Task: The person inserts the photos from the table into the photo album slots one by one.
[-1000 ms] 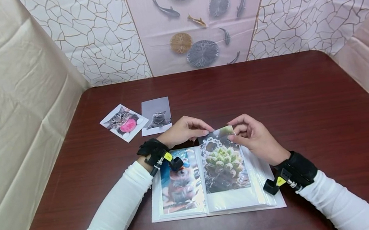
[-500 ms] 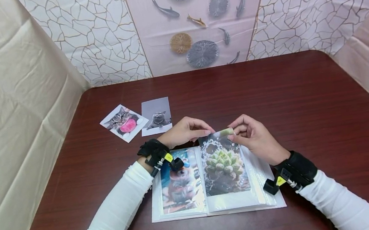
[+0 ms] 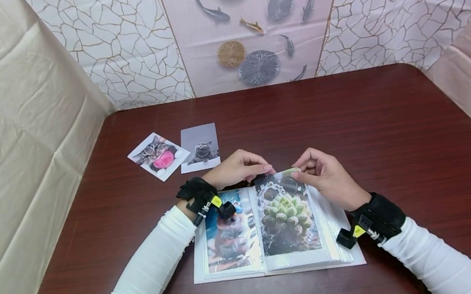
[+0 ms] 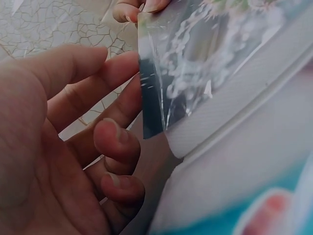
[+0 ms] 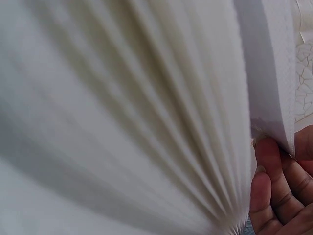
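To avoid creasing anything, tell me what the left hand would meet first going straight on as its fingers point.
The left hand would meet the succulent photo first, at its top edge; contact looks immediate, though depth is unclear.

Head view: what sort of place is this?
Likely a makeshift filming booth: reddish-brown wood-grain table, creased cream cloth hanging at the left, black wrist-strapped cameras.

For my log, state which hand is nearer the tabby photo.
Left. In the head view, the left hand is right of the tabby photo and slightly lower; the right hand is farther right and lower.
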`<state>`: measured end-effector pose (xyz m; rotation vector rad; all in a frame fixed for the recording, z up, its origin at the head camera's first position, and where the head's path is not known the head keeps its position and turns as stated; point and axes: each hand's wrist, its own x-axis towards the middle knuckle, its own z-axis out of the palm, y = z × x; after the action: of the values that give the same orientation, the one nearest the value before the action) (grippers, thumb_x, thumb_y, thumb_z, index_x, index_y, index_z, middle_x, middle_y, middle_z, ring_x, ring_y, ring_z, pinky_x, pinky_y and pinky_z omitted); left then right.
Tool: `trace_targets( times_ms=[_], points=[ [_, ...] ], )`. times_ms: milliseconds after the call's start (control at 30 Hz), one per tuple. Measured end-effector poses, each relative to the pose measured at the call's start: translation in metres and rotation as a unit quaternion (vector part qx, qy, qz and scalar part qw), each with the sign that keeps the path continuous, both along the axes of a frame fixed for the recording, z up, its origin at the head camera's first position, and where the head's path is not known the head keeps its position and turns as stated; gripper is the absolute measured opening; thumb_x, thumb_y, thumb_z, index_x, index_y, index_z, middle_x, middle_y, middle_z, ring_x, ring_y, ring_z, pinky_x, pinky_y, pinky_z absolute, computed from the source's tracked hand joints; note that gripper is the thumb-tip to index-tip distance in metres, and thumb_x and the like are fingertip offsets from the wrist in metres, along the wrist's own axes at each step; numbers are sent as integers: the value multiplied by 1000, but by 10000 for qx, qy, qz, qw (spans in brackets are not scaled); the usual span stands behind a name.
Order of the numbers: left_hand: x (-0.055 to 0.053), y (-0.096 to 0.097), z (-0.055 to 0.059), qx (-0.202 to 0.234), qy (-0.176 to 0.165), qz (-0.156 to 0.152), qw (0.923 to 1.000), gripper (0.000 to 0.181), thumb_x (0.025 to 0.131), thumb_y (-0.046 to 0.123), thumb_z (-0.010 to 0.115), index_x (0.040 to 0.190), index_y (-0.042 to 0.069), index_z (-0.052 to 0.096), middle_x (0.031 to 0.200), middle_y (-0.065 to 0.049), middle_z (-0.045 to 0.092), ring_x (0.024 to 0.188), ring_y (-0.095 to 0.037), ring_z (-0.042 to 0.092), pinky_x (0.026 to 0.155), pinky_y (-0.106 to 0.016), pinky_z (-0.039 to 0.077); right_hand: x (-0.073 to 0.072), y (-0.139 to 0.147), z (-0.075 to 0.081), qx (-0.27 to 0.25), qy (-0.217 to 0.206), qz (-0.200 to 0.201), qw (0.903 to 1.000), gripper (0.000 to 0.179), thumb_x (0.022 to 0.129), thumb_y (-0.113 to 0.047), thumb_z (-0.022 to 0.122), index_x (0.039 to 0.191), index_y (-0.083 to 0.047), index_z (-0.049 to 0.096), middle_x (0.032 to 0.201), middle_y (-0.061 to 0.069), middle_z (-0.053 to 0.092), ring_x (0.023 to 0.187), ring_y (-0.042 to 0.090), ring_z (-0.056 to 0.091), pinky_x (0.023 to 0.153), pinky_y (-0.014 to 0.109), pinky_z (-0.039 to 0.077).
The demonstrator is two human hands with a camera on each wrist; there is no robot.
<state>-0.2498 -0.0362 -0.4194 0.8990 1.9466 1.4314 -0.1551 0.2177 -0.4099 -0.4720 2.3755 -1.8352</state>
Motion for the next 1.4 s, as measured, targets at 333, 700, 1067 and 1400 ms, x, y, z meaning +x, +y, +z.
trace_targets(
  times_ms=[333,700,1067,1400],
  points=[
    [0,0,1,-107,93,-113,9998,25,105,19,56,112,6,77,66,-3,51,57,-19,40,58,-28,39,-1,0,-1,83,68,-4,9999,17,99,-8,65,110,3,57,94,-3,71,80,9,66,72,23,51],
    [0,3,1,-281,191,-371,9987,26,106,23,55,108,11,78,87,-10,63,57,-18,42,56,-26,38,0,0,-1,178,1,-2,9998,20,100,-11,64,114,3,58,94,-2,69,80,10,64,72,23,50],
    [3,4,2,-313,206,-422,9984,20,103,18,60,110,9,76,89,-3,67,60,-18,47,58,-26,40,1,0,-1,156,120,52,9998,16,100,-9,63,111,2,60,94,-5,69,80,10,64,73,23,50],
    [6,7,0,118,-100,-203,9997,23,100,10,64,122,5,68,106,-9,75,73,-18,59,61,-27,46,2,0,0,130,159,-8,9998,18,103,-10,59,115,2,60,97,-6,68,86,9,63,79,22,49]
  ],
)
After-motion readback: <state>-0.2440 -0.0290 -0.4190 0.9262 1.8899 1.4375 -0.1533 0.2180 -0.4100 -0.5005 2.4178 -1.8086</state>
